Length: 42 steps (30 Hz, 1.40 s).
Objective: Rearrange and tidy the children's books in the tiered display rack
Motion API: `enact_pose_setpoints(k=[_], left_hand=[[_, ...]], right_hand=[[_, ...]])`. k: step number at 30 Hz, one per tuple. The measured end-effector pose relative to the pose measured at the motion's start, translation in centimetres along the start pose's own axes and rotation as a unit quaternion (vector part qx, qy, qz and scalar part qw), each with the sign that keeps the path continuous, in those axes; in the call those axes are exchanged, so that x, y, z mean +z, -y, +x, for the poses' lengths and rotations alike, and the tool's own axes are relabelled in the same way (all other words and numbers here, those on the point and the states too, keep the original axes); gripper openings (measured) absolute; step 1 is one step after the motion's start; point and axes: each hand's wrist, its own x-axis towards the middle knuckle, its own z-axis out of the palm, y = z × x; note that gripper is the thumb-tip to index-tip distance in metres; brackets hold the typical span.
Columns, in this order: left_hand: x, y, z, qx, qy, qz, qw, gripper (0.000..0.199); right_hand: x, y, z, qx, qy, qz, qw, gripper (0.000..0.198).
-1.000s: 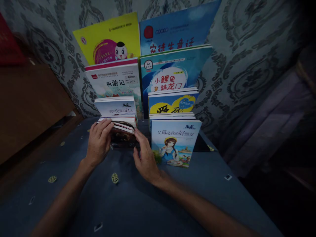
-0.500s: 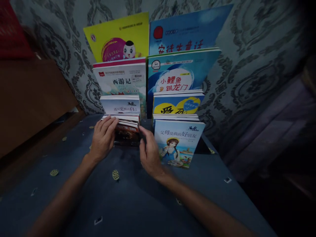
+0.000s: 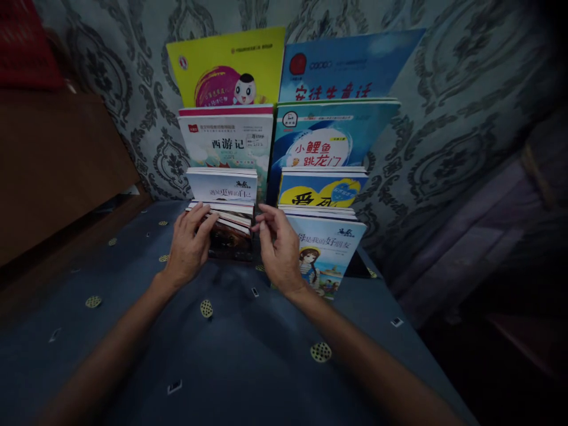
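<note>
A stack of small books (image 3: pixel 231 244) stands upright at the front left; the foremost has a dark cover. My left hand (image 3: pixel 190 244) rests its fingers on the top left edges of these books, fingers stretched and a little bent. Along the stack's right edge is my right hand (image 3: pixel 280 248), its fingers apart and the tips at the book edges; whether they press on them I cannot tell. Behind that hand stands a pale blue book (image 3: pixel 339 248) with a girl in a yellow hat, partly covered by the hand.
Taller books stand in rows behind: a white book (image 3: pixel 226 139), a yellow book (image 3: pixel 222 56), a teal book (image 3: pixel 355 127) and a blue book (image 3: pixel 350 65) against the patterned wall (image 3: pixel 146 71). A brown wooden board (image 3: pixel 57 171) borders the dark blue cloth (image 3: pixel 146 343) on the left.
My right hand has risen slightly, its fingers now higher beside the stack and over part of the pale blue book. My left hand stays on the stack's top left. The view has shifted slightly.
</note>
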Motion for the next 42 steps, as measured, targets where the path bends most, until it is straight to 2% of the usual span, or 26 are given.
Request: enact_pose_setpoints(k=[9,15,18,20,23,27,31,35,40,42], left_hand=[[-0.2,0.1,0.0,0.017,0.001,0.012,1.0,0.054],[-0.5,-0.3,0.1,0.006,0.019,0.008,1.0,0.055],[-0.8,0.0,-0.1,-0.03,0.001,-0.008,1.0,0.053],[-1.0,0.4,-0.2,-0.086,-0.032,-0.044,0.995,0.054],[-1.0,1.4,-0.2,-0.19,-0.068,-0.148,0.968,0.049],[-0.5,2.5,0.0,-0.269,-0.061,-0.321,0.906,0.033],[-0.3,3.0,0.2,-0.31,-0.071,-0.388,0.865,0.024],[-0.6,3.4,0.3,-0.332,-0.063,-0.414,0.845,0.02],[-0.6,4.9,0.8,-0.365,-0.044,-0.499,0.785,0.02],[-0.6,5.9,1.0,-0.365,-0.026,-0.525,0.769,0.023]], right_hand=[[-0.2,0.2,0.8,0.007,0.028,-0.022,0.999,0.024],[-0.4,0.6,0.8,-0.029,0.021,-0.054,0.998,0.02],[-0.2,0.2,0.8,-0.05,0.023,-0.07,0.996,0.018],[-0.1,0.0,1.0,-0.059,0.031,-0.081,0.994,0.018],[0.1,-0.1,1.4,-0.103,0.033,-0.135,0.985,0.02],[1.3,0.2,2.0,-0.176,0.064,-0.211,0.96,0.028],[3.0,0.3,2.1,-0.207,0.117,-0.254,0.938,0.036],[4.1,0.3,2.1,-0.225,0.121,-0.274,0.927,0.038],[5.1,0.5,2.4,-0.229,0.136,-0.294,0.918,0.039],[5.3,0.6,2.4,-0.238,0.133,-0.307,0.912,0.039]])
